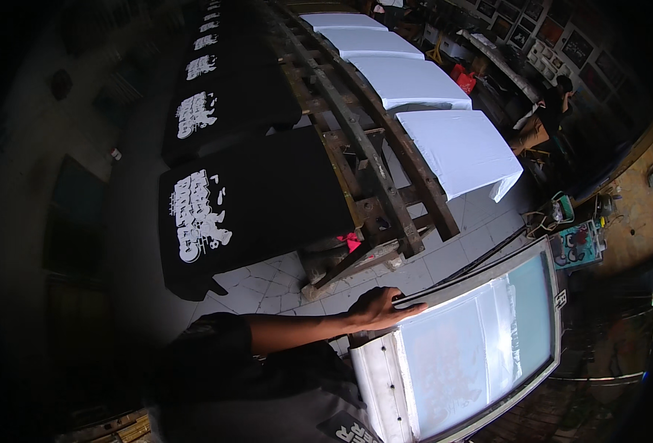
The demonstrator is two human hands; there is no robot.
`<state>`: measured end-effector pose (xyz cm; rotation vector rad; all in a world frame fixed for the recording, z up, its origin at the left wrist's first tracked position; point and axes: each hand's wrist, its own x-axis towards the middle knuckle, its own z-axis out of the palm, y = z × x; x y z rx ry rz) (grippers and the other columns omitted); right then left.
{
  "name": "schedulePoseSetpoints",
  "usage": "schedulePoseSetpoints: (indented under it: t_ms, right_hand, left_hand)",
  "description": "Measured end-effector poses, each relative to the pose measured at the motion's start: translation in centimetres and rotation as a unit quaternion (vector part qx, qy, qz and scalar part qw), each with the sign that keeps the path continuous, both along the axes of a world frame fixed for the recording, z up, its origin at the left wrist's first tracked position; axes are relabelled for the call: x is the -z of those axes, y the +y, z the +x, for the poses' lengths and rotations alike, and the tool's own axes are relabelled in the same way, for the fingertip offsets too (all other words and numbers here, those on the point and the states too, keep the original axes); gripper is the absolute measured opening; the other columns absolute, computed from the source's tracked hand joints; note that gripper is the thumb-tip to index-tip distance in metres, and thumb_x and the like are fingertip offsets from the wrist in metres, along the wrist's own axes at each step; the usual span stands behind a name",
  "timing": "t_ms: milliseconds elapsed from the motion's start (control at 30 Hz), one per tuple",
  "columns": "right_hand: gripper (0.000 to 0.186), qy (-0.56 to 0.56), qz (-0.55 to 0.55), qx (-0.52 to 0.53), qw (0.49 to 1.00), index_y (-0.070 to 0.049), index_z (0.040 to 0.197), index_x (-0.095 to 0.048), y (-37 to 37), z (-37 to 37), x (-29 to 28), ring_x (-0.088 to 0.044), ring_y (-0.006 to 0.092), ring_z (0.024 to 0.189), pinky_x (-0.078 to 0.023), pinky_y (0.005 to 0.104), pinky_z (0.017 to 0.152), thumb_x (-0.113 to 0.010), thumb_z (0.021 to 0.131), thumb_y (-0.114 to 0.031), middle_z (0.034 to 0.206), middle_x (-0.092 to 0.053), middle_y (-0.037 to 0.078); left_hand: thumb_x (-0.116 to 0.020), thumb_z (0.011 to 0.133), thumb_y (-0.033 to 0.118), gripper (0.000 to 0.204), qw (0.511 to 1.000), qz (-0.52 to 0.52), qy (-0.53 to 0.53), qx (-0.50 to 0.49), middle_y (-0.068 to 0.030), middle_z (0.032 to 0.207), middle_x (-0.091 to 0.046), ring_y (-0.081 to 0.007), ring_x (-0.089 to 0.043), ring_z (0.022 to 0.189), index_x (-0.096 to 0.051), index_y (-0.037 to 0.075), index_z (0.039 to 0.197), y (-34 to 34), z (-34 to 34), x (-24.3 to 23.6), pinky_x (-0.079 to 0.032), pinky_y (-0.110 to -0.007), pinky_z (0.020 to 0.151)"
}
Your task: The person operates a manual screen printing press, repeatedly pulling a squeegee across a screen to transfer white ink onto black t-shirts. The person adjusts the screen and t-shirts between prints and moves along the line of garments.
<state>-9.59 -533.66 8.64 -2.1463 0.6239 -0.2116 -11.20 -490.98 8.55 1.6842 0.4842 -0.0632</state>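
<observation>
My left hand [382,308] is closed on the near left corner of a screen printing frame [476,277], with one finger stretched along its edge. The frame lies tilted at the lower right. Its pale mesh [445,362] bears a faint design and a brighter white band. A grey-white strip with small dark dots [389,380] runs along the frame's left side. My right hand is out of view.
Black shirts with white prints [260,196] lie in a row on the left. White cloth-covered boards [456,148] line the right. Between them runs a long rack of dark rails [371,159]. A person [555,111] is at the far right, near a cluttered wooden table [633,214].
</observation>
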Motion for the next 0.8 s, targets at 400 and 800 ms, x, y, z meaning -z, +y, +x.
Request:
schedulePoseSetpoints:
  t_ms: [400,800]
  right_hand:
    - [0.063,-0.002,-0.051,-0.082,0.995,0.007,0.143,-0.060,-16.1,20.6,-5.7,-0.069,0.0410,0.112,-0.058,0.0514,0.100,-0.055,0.112,-0.047,0.129,-0.068,0.029]
    - [0.065,-0.003,0.076,-0.109,0.991,0.011,0.132,-0.067,-12.7,39.5,-9.5,-0.069,0.0330,0.099,-0.059,0.0475,0.095,-0.059,0.111,-0.051,0.115,-0.073,0.025]
  left_hand:
    - [-0.072,0.092,0.072,0.072,0.975,-0.117,-0.041,-0.187,-0.0115,0.101,-0.077,-0.0219,-0.072,0.101,-0.077,0.003,0.110,-11.7,13.0,-3.3,-0.053,-0.034,0.094]
    - [-0.069,0.096,0.071,0.067,0.950,0.064,0.082,-0.296,-0.0121,0.089,-0.074,-0.0253,-0.072,0.087,-0.076,0.005,0.103,-15.0,22.0,-9.2,-0.055,-0.039,0.082]
